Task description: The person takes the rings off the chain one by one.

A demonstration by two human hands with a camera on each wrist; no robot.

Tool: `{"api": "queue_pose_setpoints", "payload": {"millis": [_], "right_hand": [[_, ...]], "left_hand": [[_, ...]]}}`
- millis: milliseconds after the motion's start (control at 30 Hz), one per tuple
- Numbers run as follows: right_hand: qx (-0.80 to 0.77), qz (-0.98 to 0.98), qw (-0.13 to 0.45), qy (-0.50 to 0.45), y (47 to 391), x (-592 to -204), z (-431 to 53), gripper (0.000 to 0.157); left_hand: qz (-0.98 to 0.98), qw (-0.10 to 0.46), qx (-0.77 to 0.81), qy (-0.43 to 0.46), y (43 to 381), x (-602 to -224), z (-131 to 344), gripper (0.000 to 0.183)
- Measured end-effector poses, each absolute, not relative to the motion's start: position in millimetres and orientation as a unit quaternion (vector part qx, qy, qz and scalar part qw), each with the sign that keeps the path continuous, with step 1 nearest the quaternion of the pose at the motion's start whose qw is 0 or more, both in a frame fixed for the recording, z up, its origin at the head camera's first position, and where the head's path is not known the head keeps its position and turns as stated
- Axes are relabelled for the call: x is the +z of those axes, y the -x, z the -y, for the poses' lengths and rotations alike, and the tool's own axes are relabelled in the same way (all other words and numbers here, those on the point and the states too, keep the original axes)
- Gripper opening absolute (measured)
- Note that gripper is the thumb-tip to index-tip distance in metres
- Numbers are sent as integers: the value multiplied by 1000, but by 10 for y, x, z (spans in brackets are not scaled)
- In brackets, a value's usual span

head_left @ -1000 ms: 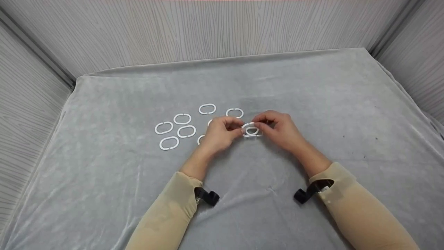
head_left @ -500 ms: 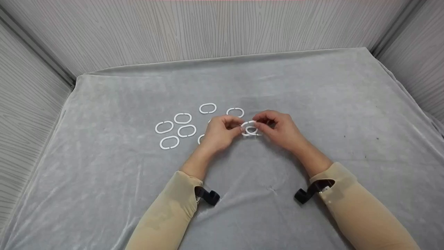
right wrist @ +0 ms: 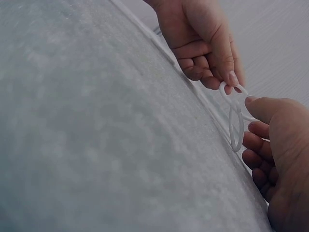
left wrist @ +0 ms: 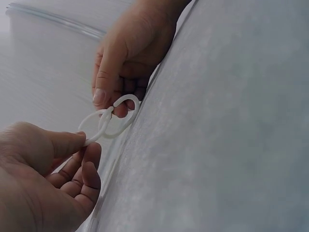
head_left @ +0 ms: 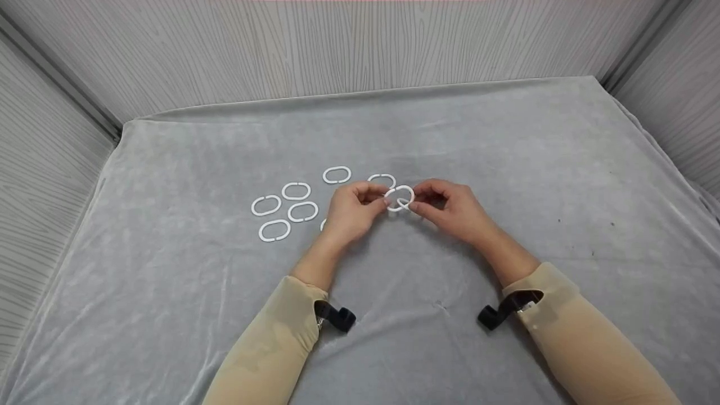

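My left hand pinches a white oval C-shaped plastic link between thumb and fingers, held slightly above the cloth. Facing it, my right hand pinches a second white link, which shows a gap at one end in the left wrist view. The two links cross each other between the hands, one passing through the other's loop. In the right wrist view the held links overlap edge-on, so their exact joint is hard to read. Fingertips hide part of both links.
Several loose white links lie flat left of the hands, among them one link nearest the front and one farther back. Another link lies just behind the left fingers. Grey cloth covers the table; pale wood-grain panels enclose it.
The held links have risen a little and moved slightly left. The left hand's link has turned to face the head camera more, and less of the right hand's link shows.
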State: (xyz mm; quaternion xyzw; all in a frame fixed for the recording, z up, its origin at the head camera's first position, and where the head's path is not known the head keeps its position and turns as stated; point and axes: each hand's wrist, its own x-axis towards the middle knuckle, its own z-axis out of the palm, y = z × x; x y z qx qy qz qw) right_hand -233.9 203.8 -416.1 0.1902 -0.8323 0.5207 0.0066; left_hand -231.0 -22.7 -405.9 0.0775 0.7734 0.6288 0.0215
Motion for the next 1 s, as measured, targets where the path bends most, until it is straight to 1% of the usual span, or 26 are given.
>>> {"api": "queue_pose_setpoints", "payload": {"millis": [67,467,767,1000], "right_hand": [[515,835,3,-193,2394,-4250,-2080,25],[485,843,14,-233,2402,-4265,-2095,19],[472,852,16,-226,2399,-4268,-2092,10],[472,856,18,-211,2401,-4251,-2082,10]], "left_hand": [[-771,20,632,-74,2315,-4058,231,18],[-766,-2,640,-64,2311,-4030,243,18],[-752,-13,658,-44,2328,-4051,245,17],[-735,-19,677,-33,2348,-4053,248,18]]}}
